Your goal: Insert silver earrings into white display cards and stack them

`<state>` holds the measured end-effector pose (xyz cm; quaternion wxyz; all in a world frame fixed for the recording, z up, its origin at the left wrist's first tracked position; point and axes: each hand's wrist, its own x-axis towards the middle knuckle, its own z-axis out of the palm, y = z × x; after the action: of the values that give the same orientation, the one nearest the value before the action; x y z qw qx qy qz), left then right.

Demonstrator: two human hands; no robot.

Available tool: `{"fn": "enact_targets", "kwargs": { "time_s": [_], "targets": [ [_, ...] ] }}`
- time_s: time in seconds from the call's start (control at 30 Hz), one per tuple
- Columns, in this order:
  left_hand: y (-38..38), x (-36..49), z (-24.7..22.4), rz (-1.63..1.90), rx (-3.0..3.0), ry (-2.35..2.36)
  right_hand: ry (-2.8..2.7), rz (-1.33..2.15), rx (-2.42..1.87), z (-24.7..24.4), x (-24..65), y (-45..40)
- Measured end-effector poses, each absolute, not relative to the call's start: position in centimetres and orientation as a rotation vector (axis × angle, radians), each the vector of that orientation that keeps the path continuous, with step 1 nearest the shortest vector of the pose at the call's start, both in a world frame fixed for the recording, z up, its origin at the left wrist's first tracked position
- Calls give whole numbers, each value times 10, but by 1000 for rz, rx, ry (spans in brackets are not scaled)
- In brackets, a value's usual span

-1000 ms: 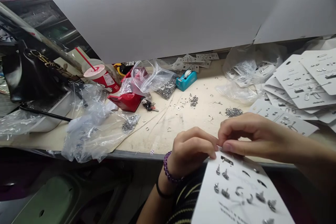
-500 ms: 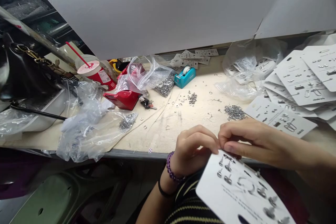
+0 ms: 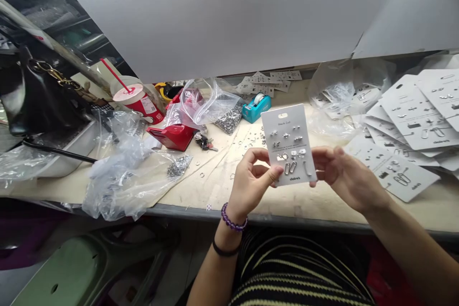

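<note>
Upright over the table's front part, a white earring card (image 3: 291, 146) shows its front, with rows of small studs and hoops. My left hand (image 3: 251, 179) pinches its lower left edge, thumb on the front. At the card's right edge is my right hand (image 3: 346, 177), its fingers partly behind the card and touching it. More earring cards (image 3: 418, 112) lie in an overlapping pile at the right. Small metal pieces (image 3: 251, 139) are scattered on the table behind the card, which hides some of them.
Beyond the card stands a teal tape dispenser (image 3: 256, 107). Further left are a red holder (image 3: 174, 136), keys (image 3: 204, 141), a red cup with a straw (image 3: 139, 103), plastic bags (image 3: 122, 172) and a black bag (image 3: 39, 91). A green stool (image 3: 64, 272) is below the table.
The card has been raised from near my lap to above the table and turned from its back to its front. Both hands have moved apart, to its two sides.
</note>
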<state>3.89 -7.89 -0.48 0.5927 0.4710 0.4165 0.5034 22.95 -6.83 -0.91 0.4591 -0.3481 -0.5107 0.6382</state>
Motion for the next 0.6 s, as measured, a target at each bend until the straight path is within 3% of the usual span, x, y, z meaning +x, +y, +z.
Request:
{"fn": "enact_targets", "kwargs": {
  "time_s": [0.37,0.6],
  "targets": [
    [-78,40,-15,1250,1338,1021,-1354,1329,-1060,-16,215,-81],
    [-78,41,-18,1670,1915,836,-1642,507,-905,-25,218,-86]
  ]
}}
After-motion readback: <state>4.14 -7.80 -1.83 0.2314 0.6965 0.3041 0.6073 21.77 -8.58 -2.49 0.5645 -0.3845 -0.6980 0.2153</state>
